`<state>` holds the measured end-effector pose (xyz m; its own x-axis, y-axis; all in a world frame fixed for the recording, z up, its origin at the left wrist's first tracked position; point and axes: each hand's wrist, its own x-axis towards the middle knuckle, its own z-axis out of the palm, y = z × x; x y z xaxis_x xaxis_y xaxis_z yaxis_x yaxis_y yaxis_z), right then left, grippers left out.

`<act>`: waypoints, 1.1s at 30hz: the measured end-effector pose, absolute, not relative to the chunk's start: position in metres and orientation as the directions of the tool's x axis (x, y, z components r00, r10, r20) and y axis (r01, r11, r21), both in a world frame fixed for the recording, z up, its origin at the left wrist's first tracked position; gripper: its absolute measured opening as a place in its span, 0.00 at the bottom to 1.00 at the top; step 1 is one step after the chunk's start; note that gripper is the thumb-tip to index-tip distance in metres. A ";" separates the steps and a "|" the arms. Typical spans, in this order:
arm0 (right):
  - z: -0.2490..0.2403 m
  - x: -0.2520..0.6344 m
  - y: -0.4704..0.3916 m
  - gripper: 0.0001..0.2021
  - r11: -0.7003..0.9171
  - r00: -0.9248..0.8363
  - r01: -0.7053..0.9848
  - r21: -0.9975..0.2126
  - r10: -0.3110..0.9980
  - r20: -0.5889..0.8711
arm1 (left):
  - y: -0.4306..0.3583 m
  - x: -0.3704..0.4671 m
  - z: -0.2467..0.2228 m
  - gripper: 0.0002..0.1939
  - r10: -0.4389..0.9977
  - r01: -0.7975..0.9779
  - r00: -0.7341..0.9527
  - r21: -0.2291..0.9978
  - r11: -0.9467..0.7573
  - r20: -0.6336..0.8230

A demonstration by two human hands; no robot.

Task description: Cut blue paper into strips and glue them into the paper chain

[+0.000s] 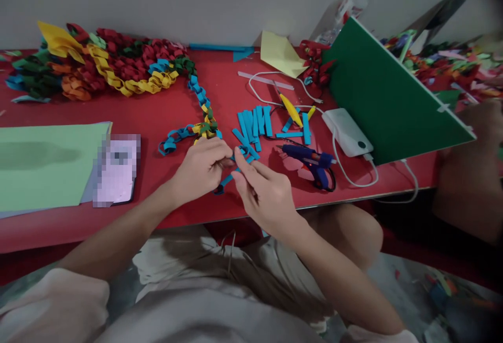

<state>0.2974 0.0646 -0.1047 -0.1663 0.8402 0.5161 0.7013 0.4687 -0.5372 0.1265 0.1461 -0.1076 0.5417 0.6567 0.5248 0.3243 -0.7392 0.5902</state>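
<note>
In the middle of the head view, my left hand (204, 167) and my right hand (271, 194) meet fingertip to fingertip around a small blue paper loop (242, 151). The left fingers are closed in a pinch at the loop's left side. On the right side, the index fingertip of my right hand touches it, with the thumb just below; the fingers partly hide the loop. A paper chain (197, 91) of blue, yellow and green links runs down to my left hand. Loose blue paper strips (255, 123) lie just beyond my fingers.
A blue glue gun (306, 157) lies to the right, near a white power bank (348, 132) with cables and a yellow-handled pointed tool (290, 108). A green board (393, 91) leans behind. At left are a phone (118, 175), green paper (47, 165) and heaped paper chains (129, 60).
</note>
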 end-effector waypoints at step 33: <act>-0.087 0.353 0.059 0.06 0.320 0.098 0.855 -0.408 0.673 0.733 | 0.151 0.125 -0.108 0.19 0.898 0.051 0.251 0.922 -0.384 0.360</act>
<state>0.3530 0.0586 -0.0872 0.0979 0.6734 0.7327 0.8551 0.3197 -0.4082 0.1249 0.1508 -0.1079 0.2512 0.8984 0.3603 0.0513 -0.3840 0.9219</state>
